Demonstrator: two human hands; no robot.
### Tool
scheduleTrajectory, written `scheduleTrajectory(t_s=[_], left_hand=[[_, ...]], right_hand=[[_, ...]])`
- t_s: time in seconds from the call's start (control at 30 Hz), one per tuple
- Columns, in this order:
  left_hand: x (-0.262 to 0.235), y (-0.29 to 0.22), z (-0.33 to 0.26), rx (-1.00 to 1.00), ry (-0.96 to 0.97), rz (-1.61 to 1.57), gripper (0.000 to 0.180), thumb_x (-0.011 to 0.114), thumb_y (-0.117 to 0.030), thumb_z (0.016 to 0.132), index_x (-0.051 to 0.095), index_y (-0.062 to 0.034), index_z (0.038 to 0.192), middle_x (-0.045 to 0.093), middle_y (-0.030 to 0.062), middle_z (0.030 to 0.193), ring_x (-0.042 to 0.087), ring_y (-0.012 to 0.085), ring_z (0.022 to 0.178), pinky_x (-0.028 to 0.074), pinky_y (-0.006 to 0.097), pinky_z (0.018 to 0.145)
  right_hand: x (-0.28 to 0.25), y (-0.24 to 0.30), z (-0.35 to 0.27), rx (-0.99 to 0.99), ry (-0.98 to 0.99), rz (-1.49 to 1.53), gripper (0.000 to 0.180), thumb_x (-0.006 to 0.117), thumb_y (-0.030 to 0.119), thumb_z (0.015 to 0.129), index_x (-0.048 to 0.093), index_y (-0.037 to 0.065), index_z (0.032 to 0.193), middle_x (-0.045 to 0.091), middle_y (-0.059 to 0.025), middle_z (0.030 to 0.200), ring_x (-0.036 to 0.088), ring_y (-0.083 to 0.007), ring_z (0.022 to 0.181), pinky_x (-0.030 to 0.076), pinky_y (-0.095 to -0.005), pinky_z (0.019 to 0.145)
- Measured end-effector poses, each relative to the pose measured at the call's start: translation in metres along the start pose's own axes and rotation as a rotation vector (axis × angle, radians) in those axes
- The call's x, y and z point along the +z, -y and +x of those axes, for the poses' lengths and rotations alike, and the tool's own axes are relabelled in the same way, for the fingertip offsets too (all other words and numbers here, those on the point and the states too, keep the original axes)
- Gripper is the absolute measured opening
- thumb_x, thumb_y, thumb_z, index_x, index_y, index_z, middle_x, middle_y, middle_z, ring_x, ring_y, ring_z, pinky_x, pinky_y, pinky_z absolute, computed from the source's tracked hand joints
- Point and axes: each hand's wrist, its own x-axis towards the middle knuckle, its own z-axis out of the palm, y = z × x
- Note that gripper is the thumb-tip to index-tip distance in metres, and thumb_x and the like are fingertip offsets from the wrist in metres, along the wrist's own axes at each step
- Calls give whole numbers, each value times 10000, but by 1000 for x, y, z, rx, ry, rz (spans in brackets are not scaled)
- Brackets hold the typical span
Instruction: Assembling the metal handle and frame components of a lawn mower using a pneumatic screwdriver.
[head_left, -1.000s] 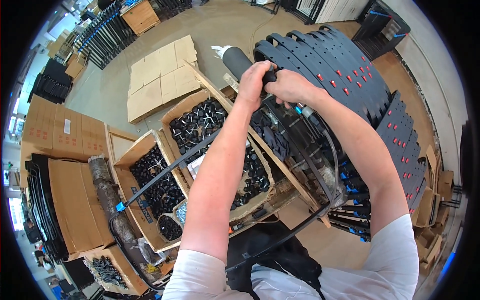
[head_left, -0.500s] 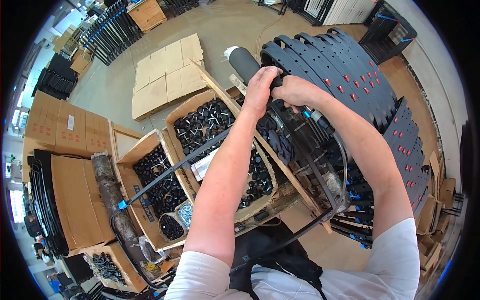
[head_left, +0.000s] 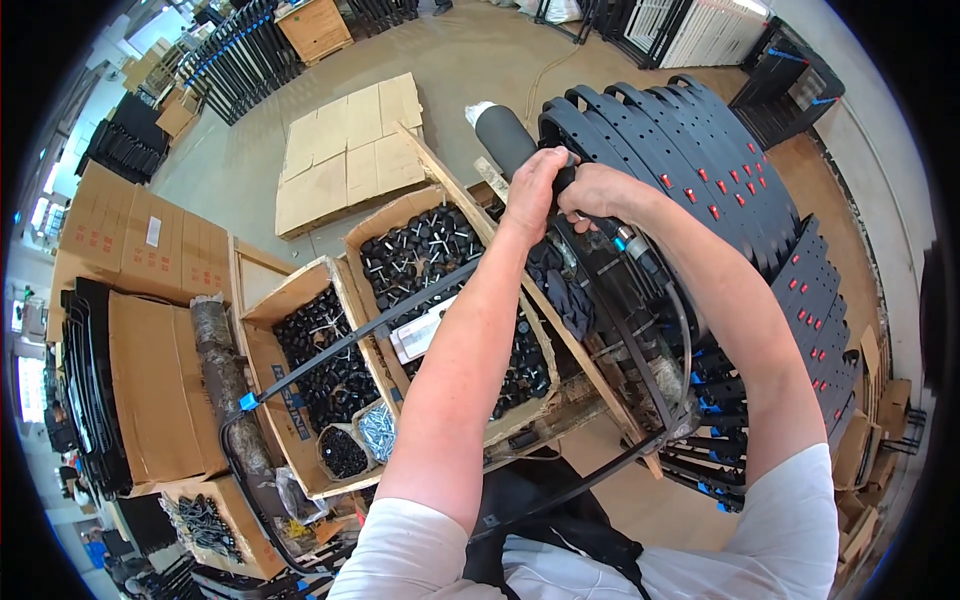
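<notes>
Just left of the curved black panels (head_left: 672,150), left hand (head_left: 535,192) still clamped round the near end of the black foam roll (head_left: 504,138), right hand (head_left: 597,192) curled alongside, exact hold hidden; far-end white tuft (head_left: 477,112) flatter than 1 s ago, hand placement unchanged, suggesting work there unfinished.

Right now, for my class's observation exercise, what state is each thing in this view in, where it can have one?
Left hand: closed around the dark foam cylinder
Dark foam cylinder: tilted, near end covered by the hands
Right hand: fingers curled, grip mostly hidden
Hose: bent
Left cardboard box: open, holding black knobs
Silver screws: loose, heaped
Flattened cardboard: creased, lying flat
</notes>
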Motion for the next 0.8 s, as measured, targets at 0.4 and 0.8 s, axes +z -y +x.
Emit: scheduleTrajectory(t_s=[0.4, 0.8], left_hand=[[-5, -10, -6, 89, 37, -1, 218, 667, -255, 1007, 726, -47, 1033, 706, 21, 990, 639, 130, 920, 526, 312, 834], [-142, -121, -205, 207, -212, 215, 288, 608, -292, 1087, 689, -18, 1128, 670, 12, 1006, 597, 99, 938, 506, 285, 849]], right_hand=[[5, 22, -19, -15, -78, -198, 201, 688, 176, 753, 699, -25, 759, 705, -156, 738, 683, -235, 627, 552, -370, 630], [181, 151, -73, -247, 184, -407, 366, 677, 341, 827, 739, -20, 842, 744, -144, 738, 749, -255, 660, 591, -388, 653]])
